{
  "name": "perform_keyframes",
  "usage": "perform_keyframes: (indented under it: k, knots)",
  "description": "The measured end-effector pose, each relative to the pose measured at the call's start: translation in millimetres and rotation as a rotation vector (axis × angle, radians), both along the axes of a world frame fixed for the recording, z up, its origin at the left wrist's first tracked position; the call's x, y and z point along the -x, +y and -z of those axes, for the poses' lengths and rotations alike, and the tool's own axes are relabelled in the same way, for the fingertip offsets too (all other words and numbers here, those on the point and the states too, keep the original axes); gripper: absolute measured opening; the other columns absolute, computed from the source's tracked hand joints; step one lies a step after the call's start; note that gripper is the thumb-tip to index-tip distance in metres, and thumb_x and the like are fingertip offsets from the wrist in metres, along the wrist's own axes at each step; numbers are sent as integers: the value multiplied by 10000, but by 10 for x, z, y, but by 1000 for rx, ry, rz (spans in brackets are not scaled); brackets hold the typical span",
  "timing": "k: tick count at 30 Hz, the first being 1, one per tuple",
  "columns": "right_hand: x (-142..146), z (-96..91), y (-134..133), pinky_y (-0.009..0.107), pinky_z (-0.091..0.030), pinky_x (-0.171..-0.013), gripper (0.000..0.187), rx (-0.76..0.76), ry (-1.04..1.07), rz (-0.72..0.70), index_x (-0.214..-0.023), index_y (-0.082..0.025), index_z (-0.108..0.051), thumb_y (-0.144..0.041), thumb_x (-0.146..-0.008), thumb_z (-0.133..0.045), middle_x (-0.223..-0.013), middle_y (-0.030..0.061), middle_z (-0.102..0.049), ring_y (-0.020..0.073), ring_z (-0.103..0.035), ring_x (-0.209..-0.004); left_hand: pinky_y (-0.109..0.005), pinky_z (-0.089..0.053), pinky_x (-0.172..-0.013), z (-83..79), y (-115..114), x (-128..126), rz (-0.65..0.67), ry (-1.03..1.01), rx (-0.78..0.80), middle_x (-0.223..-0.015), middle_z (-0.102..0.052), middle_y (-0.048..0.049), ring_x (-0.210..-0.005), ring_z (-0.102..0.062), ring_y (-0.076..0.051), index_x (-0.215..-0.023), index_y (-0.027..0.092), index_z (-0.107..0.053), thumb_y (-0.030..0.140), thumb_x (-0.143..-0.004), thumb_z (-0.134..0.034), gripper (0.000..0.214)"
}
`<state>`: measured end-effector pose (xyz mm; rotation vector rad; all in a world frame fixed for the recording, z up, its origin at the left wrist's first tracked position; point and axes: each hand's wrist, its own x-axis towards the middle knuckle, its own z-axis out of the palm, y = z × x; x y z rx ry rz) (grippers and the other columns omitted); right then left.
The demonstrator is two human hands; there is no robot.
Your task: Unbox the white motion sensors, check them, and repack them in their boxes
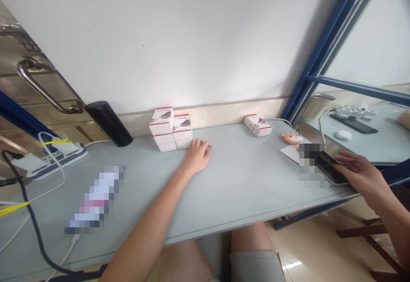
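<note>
My left hand (200, 156) rests on the grey tabletop with its fingers loosely curved and nothing in them. Its fingertips are beside the right-hand box of a cluster of small white boxes with red trim (162, 124), stacked against the wall. At the far right, my right hand (363, 173) is on the end of a black smartphone (331, 166), thumb over it and fingers along its far side. Part of the phone is blurred out. Under it lies a white sheet or card (290, 153). An orange animal-faced case (292, 138) sits just behind.
A single white-and-red box (258, 125) lies near the wall. On the left stand a black bottle (109, 123) and a power strip (57, 160) with cables. A pixelated phone (96, 201) is plugged into a white cable. A blue-framed mirror (361, 111) borders the right side.
</note>
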<state>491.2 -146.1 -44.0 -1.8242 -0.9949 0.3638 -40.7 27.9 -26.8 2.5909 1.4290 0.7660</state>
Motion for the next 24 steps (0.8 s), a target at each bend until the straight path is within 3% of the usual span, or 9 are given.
perform_keyframes:
  k: [9, 18, 24]
  knots:
    - [78, -88, -87, 300, -604, -867, 672, -38, 105, -100, -1293, -317, -667, -413, -652, -843, -1329, 33, -719, 263, -680, -1118, -471, -454, -1082, 6, 2, 1, 2, -1, -2, -1126, -535, -91, -1098, -490, -280, -1182, 246, -669, 128, -975, -499, 293]
    - [46, -94, -115, 345, -602, -903, 587, -52, 129, -131, -1267, -351, -684, -370, -687, -774, -1339, 0, -715, 278, -677, -1092, -476, -451, -1088, 3, 8, 4, 6, -9, -2, -1121, -531, -88, -1108, -493, -280, -1180, 256, -665, 136, -977, -498, 290]
    - [23, -69, -113, 393, -541, -1054, 624, -41, 128, -129, -1285, -372, -675, -381, -674, -797, -1338, -8, -716, 297, -659, -1183, -483, -449, -1091, -15, -8, -1, -1, -10, 8, -1125, -537, -88, -1113, -493, -281, -1174, 256, -663, 138, -979, -492, 285]
